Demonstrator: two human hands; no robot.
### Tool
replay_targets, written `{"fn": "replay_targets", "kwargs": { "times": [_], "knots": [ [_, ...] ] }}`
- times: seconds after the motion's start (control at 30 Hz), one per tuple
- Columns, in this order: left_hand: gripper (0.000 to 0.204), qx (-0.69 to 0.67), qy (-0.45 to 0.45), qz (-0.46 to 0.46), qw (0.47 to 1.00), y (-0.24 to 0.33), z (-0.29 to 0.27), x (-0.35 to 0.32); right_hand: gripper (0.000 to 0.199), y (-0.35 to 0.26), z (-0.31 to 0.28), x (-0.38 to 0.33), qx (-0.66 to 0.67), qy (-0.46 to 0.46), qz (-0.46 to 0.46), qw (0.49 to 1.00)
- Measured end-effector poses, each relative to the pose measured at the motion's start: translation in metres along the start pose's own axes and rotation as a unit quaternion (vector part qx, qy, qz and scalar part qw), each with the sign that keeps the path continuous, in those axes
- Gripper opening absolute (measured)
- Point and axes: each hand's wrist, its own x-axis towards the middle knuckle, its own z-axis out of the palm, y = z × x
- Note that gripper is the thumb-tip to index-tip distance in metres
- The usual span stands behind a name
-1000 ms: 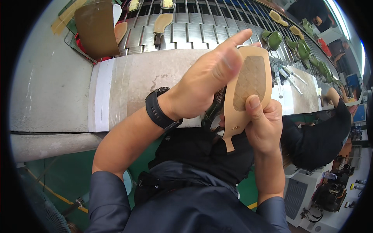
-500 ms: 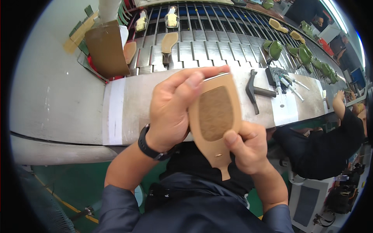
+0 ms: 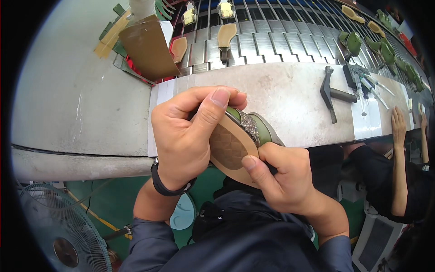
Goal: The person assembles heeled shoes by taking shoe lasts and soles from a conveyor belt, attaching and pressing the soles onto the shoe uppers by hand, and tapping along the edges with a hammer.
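Between my two hands is a shoe (image 3: 232, 152), tilted so its tan sole with a brown patterned inset faces me. Behind the sole, its green upper and a glittery band show. My left hand (image 3: 188, 127), with a black wristband below it, grips one end of the shoe, thumb and fingers pinched at the edge. On the other side my right hand (image 3: 285, 177) holds the sole's edge, thumb pressed on the tan surface. The heel end is partly hidden by the right hand.
On the pale bench (image 3: 290, 86) at right lie a hammer (image 3: 327, 93) and a dark block (image 3: 351, 77) with several white syringe-like tools. Beyond runs a metal slatted conveyor (image 3: 267, 45) carrying soles and green shoes (image 3: 351, 43). A co-worker's hand (image 3: 398, 122) rests at the far right; a fan (image 3: 65, 240) stands lower left.
The shoe has been turned from sole facing flat toward me to tilted, bringing its green upper and glittery band into sight. The view has shifted left. Both hands keep their hold.
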Motion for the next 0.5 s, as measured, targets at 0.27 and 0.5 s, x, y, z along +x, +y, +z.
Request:
{"fn": "replay_targets", "kwargs": {
  "times": [0.27,0.5],
  "knots": [
    [0.024,0.181,-0.039,0.064,0.981,0.015,0.012,0.005,0.029,-0.016,-0.018,-0.001,0.016,0.002,0.057,0.998],
    [0.040,0.003,-0.112,-0.048,0.993,0.013,0.042,0.043,0.027,0.008,-0.039,-0.010,0.040,0.042,0.068,0.996]
  ]
}}
